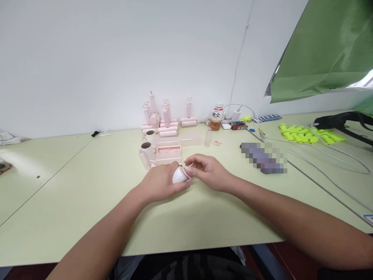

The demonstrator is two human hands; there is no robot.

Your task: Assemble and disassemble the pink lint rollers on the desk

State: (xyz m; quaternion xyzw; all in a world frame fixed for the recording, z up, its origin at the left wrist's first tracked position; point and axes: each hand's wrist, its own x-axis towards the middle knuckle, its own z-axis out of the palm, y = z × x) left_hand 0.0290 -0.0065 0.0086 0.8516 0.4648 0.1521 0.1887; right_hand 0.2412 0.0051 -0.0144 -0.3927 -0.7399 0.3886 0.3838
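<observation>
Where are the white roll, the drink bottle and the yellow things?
white roll (179,175), head view, on its rounded side.
drink bottle (217,116), head view, on its label.
yellow things (305,134), head view, middle of the pile.

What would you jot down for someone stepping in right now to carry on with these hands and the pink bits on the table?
Left hand: closed around a white roll, held just above the table.
Right hand: fingers pinch the pink end piece at the roll's right end.
Nearby: behind the hands lies a pink tray-like part, with two upright rolls and clear tubes beside it. Assembled pink rollers stand by the wall.
Done: several rollers look complete.
Left: the roll in hand appears unfinished; whether the end piece is fully seated cannot be told.
</observation>
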